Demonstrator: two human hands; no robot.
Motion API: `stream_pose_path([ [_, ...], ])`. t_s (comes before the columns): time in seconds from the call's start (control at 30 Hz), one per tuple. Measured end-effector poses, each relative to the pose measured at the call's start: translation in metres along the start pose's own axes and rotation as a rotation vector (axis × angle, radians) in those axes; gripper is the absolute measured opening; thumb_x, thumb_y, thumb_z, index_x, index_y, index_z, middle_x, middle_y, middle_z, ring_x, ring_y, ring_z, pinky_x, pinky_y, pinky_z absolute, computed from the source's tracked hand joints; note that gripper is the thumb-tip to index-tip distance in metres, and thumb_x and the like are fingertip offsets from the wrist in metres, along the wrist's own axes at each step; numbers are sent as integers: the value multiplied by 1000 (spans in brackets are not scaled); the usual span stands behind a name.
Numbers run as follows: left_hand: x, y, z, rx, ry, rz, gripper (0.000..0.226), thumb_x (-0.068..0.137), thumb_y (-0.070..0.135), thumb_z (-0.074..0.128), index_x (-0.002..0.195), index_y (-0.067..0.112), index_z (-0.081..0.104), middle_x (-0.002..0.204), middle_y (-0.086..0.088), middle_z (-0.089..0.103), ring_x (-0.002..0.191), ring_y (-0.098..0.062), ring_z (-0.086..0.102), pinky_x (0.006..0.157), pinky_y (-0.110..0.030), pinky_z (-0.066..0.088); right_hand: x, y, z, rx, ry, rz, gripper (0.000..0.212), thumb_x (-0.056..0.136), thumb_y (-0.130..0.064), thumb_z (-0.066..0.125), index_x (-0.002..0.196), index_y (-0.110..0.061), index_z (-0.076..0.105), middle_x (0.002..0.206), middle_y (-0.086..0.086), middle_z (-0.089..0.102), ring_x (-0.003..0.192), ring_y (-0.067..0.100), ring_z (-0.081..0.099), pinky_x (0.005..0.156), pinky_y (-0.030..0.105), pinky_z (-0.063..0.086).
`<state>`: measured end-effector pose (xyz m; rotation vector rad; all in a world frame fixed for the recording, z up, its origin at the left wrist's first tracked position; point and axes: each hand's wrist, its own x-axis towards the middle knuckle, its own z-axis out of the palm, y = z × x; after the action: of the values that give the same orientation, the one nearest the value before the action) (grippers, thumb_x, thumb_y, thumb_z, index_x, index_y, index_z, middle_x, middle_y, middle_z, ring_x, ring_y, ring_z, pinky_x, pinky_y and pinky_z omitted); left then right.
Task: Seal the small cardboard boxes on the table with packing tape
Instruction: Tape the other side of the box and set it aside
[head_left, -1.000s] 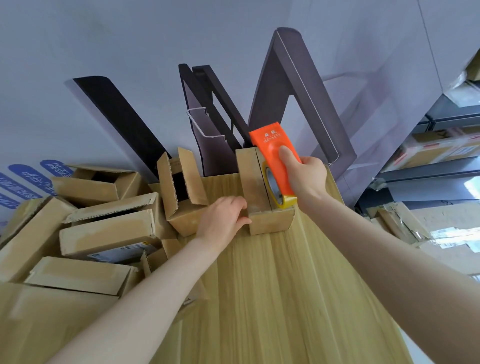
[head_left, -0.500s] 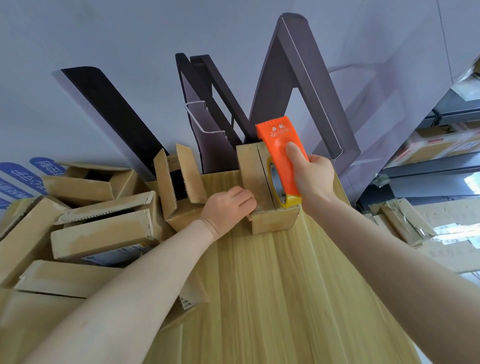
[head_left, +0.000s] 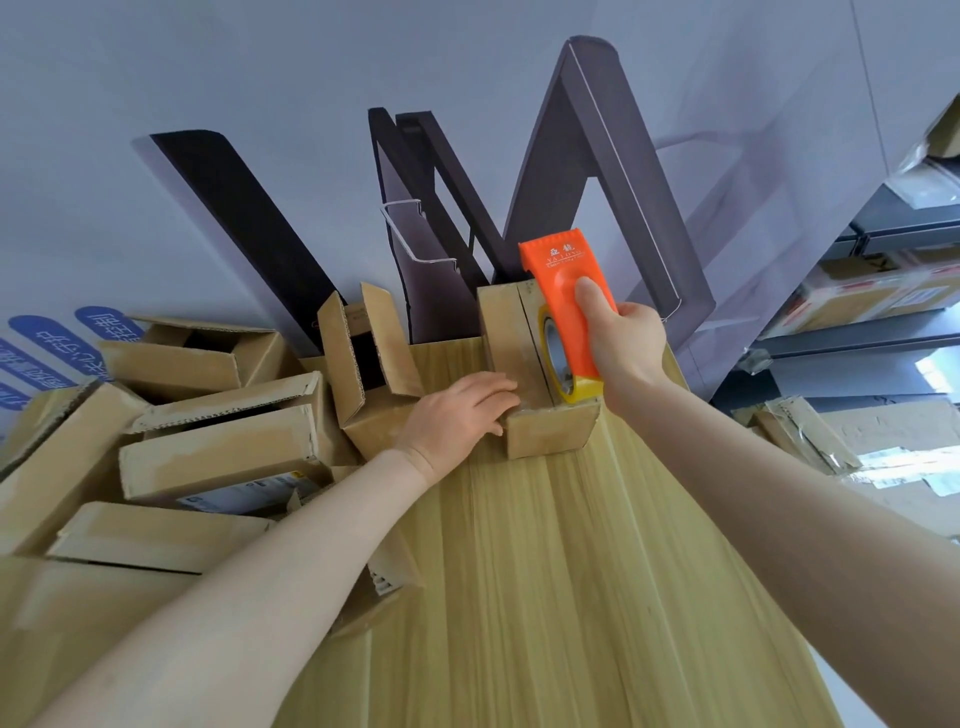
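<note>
My right hand (head_left: 623, 343) grips the tape dispenser (head_left: 563, 291) on the box (head_left: 545, 431) at the far edge of the table (head_left: 545, 597) — left hand (head_left: 457, 415) presses it, fingers flat. Seam partly taped, I judge — pile of boxes (head_left: 218, 457) beside it mostly open.

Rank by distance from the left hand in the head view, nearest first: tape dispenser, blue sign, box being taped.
1. Box being taped: touched by the left hand.
2. Tape dispenser: on that box, to the right.
3. Blue sign: far left edge of view.
</note>
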<state>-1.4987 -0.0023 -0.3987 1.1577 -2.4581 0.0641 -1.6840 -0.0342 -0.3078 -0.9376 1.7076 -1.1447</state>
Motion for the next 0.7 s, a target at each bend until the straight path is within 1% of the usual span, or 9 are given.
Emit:
stream_pose_path([
  [0.07,-1,-2,1,1,30,13,33,74,0,71,104,12,73,111,-6,70,105,-26,66,66,-34,58,0,0,0,-4,-2,-6,37,87,-54,57,71,-21,56,73,-3,61,62,12,61,51,21,47],
  [0.13,-1,-7,-2,-16,30,35,40,84,5,42,110,15,72,115,-5,69,108,-27,64,73,-35,57,0,0,0,1,0,-11,37,87,-53,57,70,-20,55,72,-3,60,62,12,60,52,22,48],
  [0.2,1,-9,-3,-21,-10,37,46,85,8,34,112,15,71,117,-6,67,110,-29,63,75,-35,56,1,0,0,-3,3,-15,37,87,-54,57,70,-21,54,72,-4,60,62,12,60,53,22,49],
  [0.23,3,-8,-3,-22,-37,21,40,86,9,39,111,16,70,118,-7,66,110,-29,62,74,-36,57,1,0,0,-6,2,-16,37,87,-54,57,70,-22,53,72,-4,60,63,11,61,53,22,49],
  [0.3,7,-4,-1,-31,-71,-19,25,80,9,67,105,14,69,113,-8,66,107,-26,60,66,-36,60,1,1,0,-8,1,-17,36,88,-54,57,69,-23,52,73,-5,60,64,11,61,55,23,51],
  [0.37,9,1,0,-60,-88,-54,35,64,14,85,96,11,70,106,-7,67,106,-22,55,59,-34,58,2,3,1,-6,5,-18,37,87,-54,57,68,-23,52,73,-4,61,66,14,63,61,29,55],
  [0.53,11,14,2,-135,-31,-196,34,63,19,86,90,12,66,100,-2,63,101,-21,53,57,-32,54,4,5,1,-23,13,-13,46,86,-54,58,81,-8,61,74,6,62,65,16,60,69,36,58],
  [0.6,15,22,1,-166,-23,-295,31,64,18,84,85,13,62,94,2,59,95,-18,49,56,-34,52,4,5,1,-20,15,-14,51,86,-53,58,81,-2,62,72,6,61,63,15,59,63,33,55],
  [0.7,25,27,-3,-106,-54,-345,32,62,25,86,77,16,59,83,7,55,85,-13,44,49,-28,44,7,8,2,-24,14,-36,43,85,-53,58,76,-12,56,69,2,57,58,15,56,55,27,47],
])
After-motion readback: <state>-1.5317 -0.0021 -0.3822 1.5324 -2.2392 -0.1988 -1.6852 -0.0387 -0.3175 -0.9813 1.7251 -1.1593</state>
